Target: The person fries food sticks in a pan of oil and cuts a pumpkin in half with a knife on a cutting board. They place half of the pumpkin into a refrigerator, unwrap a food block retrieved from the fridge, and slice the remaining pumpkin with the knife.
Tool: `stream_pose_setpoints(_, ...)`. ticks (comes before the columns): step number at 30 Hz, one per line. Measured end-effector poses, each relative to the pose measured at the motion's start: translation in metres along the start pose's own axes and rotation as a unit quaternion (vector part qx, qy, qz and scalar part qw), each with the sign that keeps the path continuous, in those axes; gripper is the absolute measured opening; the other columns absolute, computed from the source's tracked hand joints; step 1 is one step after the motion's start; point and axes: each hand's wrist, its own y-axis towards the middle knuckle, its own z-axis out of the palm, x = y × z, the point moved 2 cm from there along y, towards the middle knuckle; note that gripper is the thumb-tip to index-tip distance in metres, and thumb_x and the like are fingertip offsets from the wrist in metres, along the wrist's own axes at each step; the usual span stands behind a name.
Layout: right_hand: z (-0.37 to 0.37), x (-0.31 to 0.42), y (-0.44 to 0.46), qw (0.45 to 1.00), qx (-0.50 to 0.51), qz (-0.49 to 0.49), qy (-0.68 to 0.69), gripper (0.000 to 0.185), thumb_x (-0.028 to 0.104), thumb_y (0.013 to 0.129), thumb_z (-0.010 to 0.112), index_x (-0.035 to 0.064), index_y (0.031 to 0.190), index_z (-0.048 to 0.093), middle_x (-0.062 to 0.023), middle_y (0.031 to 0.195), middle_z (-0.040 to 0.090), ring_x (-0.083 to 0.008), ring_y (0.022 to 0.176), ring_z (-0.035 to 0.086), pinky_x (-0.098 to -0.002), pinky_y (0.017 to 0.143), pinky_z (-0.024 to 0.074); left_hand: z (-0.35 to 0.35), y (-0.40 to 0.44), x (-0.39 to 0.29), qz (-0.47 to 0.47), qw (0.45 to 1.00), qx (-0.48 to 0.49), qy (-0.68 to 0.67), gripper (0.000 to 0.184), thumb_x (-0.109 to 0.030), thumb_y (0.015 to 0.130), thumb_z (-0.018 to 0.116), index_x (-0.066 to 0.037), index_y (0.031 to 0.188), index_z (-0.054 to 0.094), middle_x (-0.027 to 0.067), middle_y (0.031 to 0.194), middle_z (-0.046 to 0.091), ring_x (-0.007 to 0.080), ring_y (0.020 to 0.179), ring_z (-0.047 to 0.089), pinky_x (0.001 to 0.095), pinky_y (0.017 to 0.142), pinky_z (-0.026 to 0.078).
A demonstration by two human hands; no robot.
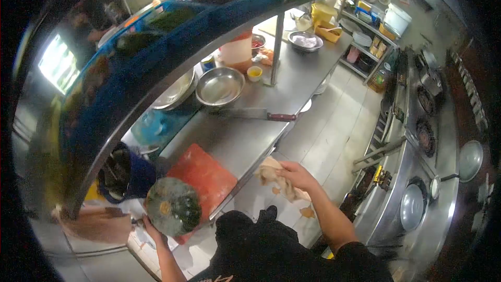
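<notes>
A large dark green pumpkin [174,207] is at the lower left, over the near end of a red cutting board [209,177] on the steel counter [250,136]. My left hand [153,230] is against the pumpkin's lower left side, its fingers partly hidden behind it. To the right, past the counter's edge and above the floor, my right hand [297,175] is closed on a crumpled beige cloth [271,173]. A cleaver with a dark red handle [282,117] lies across the counter beyond the board.
Steel bowls [220,86] and a small yellow cup [254,73] stand farther back. A shelf with blue crates [182,21] hangs over the counter. A dark blue bin [141,169] is left of the board. Stoves [425,136] line the right side, across a tiled floor [326,120].
</notes>
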Motion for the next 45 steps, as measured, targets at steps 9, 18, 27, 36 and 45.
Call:
stream_pose_setpoints(9, 0.056, -0.012, 0.119, 0.740, -0.125, -0.272, -0.602, 0.055, 0.049, 0.083, 0.052, 0.0217, 0.131, 0.046, -0.0107, 0.142, 0.032, -0.0338, 0.130, 0.030, -0.0523, 0.099, 0.0286, 0.031, -0.009, -0.014, -0.041, 0.999, 0.004, -0.027, 0.060, -0.049, 0.091, 0.038, 0.001, 0.124, 0.044, 0.0135, 0.127, 0.047, 0.0287, 0.115, 0.046, 0.0391, 0.095, 0.037)
stream_pose_setpoints(18, 0.001, -0.028, 0.162, 0.733, 0.106, -0.425, -0.521, 0.047, 0.039, 0.089, 0.045, 0.0231, 0.133, 0.042, -0.0054, 0.144, 0.030, -0.0293, 0.132, 0.026, -0.0508, 0.103, 0.0222, 0.036, 0.011, -0.018, 0.060, 0.962, -0.224, 0.143, 0.043, -0.031, 0.092, 0.044, -0.002, 0.124, 0.044, 0.0157, 0.117, 0.052, 0.0285, 0.098, 0.053, 0.0388, 0.085, 0.044)
stream_pose_setpoints(27, -0.107, 0.003, 0.194, 0.954, 0.129, -0.061, -0.262, 0.031, 0.025, 0.090, 0.049, 0.0083, 0.116, 0.054, -0.0087, 0.111, 0.056, -0.0212, 0.101, 0.053, -0.0324, 0.083, 0.0431, 0.056, -0.012, -0.062, 0.455, 0.607, -0.326, 0.565, 0.039, -0.021, 0.093, 0.047, -0.004, 0.127, 0.041, 0.0206, 0.115, 0.050, 0.0324, 0.089, 0.054, 0.0444, 0.075, 0.047)
stream_pose_setpoints(36, -0.281, 0.108, 0.215, 0.899, -0.003, -0.318, -0.300, 0.046, 0.038, 0.090, 0.049, 0.0069, 0.124, 0.047, -0.0145, 0.127, 0.045, -0.0281, 0.115, 0.044, -0.0401, 0.096, 0.0359, 0.306, -0.045, 0.026, 0.503, 0.585, -0.196, 0.605, 0.041, -0.034, 0.094, 0.040, -0.001, 0.116, 0.049, 0.0145, 0.111, 0.052, 0.0271, 0.099, 0.051, 0.0377, 0.085, 0.042)
stream_pose_setpoints(45, -0.294, 0.050, 0.286, 0.722, 0.164, -0.354, -0.572, 0.053, 0.049, 0.089, 0.042, 0.0243, 0.135, 0.040, -0.0047, 0.148, 0.021, -0.0265, 0.137, 0.014, -0.0514, 0.110, 0.0107, 0.579, -0.042, 0.100, 0.324, 0.884, 0.029, 0.336, 0.033, -0.025, 0.093, 0.041, -0.002, 0.114, 0.048, 0.0121, 0.110, 0.048, 0.0236, 0.105, 0.047, 0.0350, 0.088, 0.041)
